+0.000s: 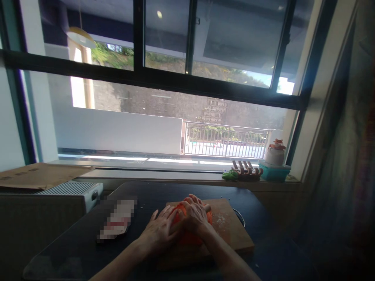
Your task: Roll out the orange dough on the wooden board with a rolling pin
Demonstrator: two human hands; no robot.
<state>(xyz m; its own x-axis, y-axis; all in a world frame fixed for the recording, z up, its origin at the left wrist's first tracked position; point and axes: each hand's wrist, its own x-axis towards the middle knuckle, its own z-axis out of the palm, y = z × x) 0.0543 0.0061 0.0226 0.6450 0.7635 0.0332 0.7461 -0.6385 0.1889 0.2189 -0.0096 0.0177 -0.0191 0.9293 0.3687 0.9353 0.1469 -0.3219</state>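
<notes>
A wooden cutting board [231,230] lies on the dark table, and flat orange dough [191,238] is on it. Across the dough lies a short wooden rolling pin [208,208], mostly hidden under my hands; one rounded end shows beside the right one. My left hand [162,226] presses down on the pin's near part, little finger spread outward. Over its far part, my right hand [195,212] rests palm down with the fingers bent forward. White powder [221,219] is scattered on the board to the right.
Left on the dark table [82,238] is a flat pixelated item [118,220]. A metal handle [240,216] sticks out from the board's right side. On the window sill stand a brown slatted rack [246,169], a green object [230,175] and a teal box [275,172]. Cardboard [38,175] covers a white appliance [93,193].
</notes>
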